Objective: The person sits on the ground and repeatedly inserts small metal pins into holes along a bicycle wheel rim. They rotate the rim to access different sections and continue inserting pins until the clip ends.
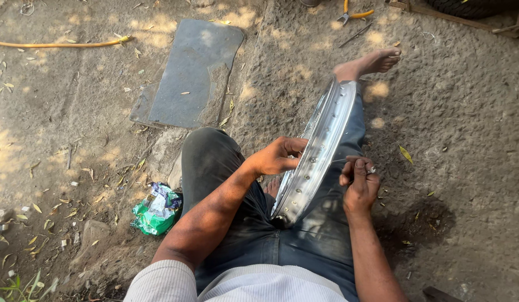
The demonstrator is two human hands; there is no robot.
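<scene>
Left hand (277, 156) gripped chrome wheel rim (321, 151), propped upright on lap. Right hand (357, 182) pinched thin spoke (340, 161) at rim hole. Advisable: hold rim steady, feed spoke straight.

Bare, leaf-strewn dirt ground (466, 140) is seen. A flat grey stone slab (192, 72) lies beyond the left fingers (290, 146), a crumpled green plastic wrapper (157, 210) left of them, yellow-handled pliers (353, 14) far beyond the right fingers (354, 165).
</scene>
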